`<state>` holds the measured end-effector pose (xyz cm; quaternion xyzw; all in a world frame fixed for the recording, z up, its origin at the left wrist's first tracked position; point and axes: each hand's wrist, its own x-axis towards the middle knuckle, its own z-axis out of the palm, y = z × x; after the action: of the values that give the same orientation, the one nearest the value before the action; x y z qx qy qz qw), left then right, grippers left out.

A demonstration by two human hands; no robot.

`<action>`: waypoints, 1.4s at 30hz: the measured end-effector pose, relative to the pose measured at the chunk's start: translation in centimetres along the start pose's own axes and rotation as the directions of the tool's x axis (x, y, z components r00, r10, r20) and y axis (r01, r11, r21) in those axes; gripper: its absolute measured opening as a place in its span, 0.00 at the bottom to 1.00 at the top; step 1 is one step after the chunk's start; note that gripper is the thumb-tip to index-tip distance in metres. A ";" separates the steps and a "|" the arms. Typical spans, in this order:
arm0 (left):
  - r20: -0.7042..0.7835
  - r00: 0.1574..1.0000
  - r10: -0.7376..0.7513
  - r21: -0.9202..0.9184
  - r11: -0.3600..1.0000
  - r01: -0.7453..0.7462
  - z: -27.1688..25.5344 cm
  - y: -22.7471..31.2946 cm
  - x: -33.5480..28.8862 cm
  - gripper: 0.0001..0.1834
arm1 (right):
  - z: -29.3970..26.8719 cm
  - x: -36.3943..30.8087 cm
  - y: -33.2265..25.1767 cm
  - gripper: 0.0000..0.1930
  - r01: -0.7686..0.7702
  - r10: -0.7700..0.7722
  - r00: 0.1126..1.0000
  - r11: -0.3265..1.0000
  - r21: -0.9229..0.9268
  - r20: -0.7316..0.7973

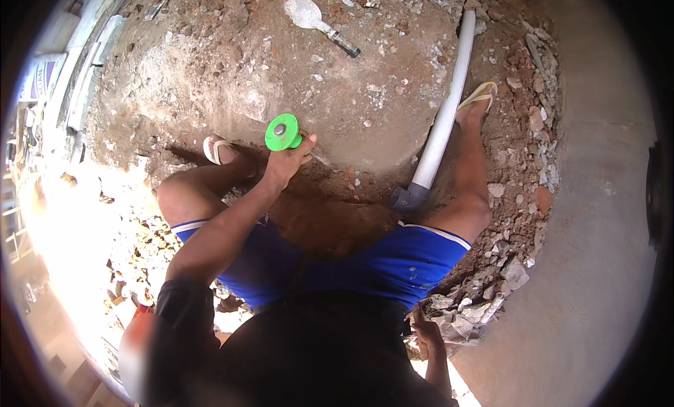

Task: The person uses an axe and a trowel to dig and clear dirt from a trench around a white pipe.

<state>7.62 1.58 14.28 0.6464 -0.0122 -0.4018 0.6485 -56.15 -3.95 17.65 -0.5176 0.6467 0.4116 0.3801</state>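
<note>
**Green-guarded chisel set against the dug earth**

The person squats over a shallow dug patch of floor, knees wide apart. The left hand [286, 161] is closed round the shaft of a chisel with a round green hand guard [283, 132], its metal striking head showing at the middle of the guard. The tool's tip is hidden behind the hand, seemingly down at the rim of the compacted mound of soil [295, 77]. The right hand [427, 335] is low beside the right hip, near loose rubble [477, 312]; its fingers look loosely curled, but whether it holds anything cannot be told.

As a judgement, the step in hand is placing the chisel at the edge of the mound. The next move would call for a steady left grip behind the guard and a striking tool, none of which shows in the right hand.

A white plastic pipe [444, 115] with a grey fitting [410, 196] at its near end lies along the right leg. A trowel [314, 19] rests on the far soil, well apart. The ground is red-brown earth strewn with broken brick and concrete, bordered on the right by a smooth grey concrete slab [597, 217]. Harsh sunlight washes out the left.
</note>
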 end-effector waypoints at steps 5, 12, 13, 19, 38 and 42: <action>0.207 0.973 -0.099 0.179 0.982 0.062 1.2 -3.6 2.5 0.24 | -5.5 -2.8 2.4 0.13 0.023 0.021 0.996 0.871 0.491 -0.084; 0.659 0.743 0.121 0.599 0.513 -0.615 8.1 -8.1 5.2 0.24 | -12.6 -11.7 -10.2 0.11 0.514 -0.081 0.789 0.631 0.581 -0.610; 0.692 0.721 0.043 0.641 0.425 -0.640 8.6 -8.8 5.8 0.23 | -12.7 -11.7 -11.7 0.11 0.584 -0.118 0.764 0.543 0.603 -0.635; 0.729 0.681 0.065 0.620 0.358 -0.698 6.6 -12.9 8.4 0.21 | -10.9 -10.8 -23.5 0.16 0.723 -0.384 0.688 0.292 0.626 -0.615; 0.663 0.749 -0.011 0.662 0.477 -0.578 12.8 -11.2 8.2 0.21 | -8.4 -4.4 -37.6 0.22 0.705 -0.532 0.562 0.709 0.031 -0.633; 0.593 0.797 -0.116 0.750 0.440 -0.494 12.4 -12.5 8.6 0.23 | -12.7 -1.6 -35.0 0.18 0.765 -0.636 0.502 0.642 -0.042 -0.586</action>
<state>0.48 -11.34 1.32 0.7281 -0.4857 -0.4272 0.2267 -22.34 -19.54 18.97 -0.7843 0.5001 -0.0227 0.3664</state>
